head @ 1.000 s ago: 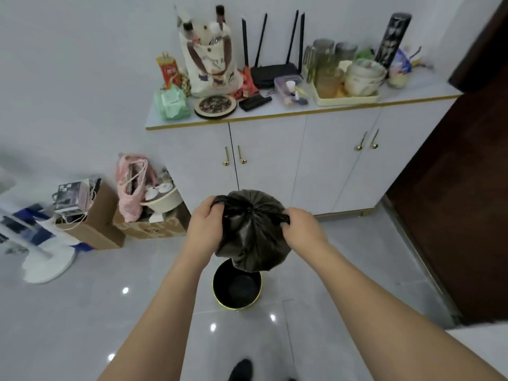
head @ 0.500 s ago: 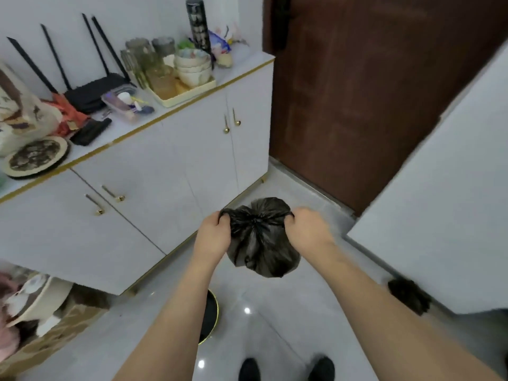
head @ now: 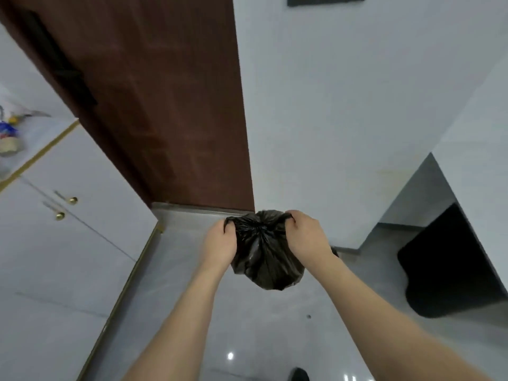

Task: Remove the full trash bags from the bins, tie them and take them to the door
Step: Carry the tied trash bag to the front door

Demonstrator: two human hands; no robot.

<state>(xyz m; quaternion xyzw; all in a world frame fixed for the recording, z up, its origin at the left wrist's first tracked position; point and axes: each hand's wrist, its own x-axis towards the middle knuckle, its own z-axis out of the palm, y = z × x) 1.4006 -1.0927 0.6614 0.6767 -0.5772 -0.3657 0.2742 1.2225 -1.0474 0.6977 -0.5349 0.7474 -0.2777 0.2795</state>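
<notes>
A full black trash bag (head: 265, 259) hangs in the air in front of me, its top gathered into a bunch. My left hand (head: 220, 243) grips the left side of the gathered top. My right hand (head: 308, 235) grips the right side. The dark brown door (head: 165, 105) stands straight ahead, its sill just beyond the bag. The bin is out of view.
A white cabinet (head: 55, 243) with gold knobs and a gold trim lies on the left. A white wall (head: 357, 105) is to the right of the door. A black mat (head: 445, 268) lies on the grey tiled floor (head: 247, 339) at the right. My shoe tip (head: 299, 375) shows at the bottom.
My view has turned right, from the cabinet and bin toward the door. Both hands kept hold of the bag, which has come closer to the door sill. The bin has left the view.
</notes>
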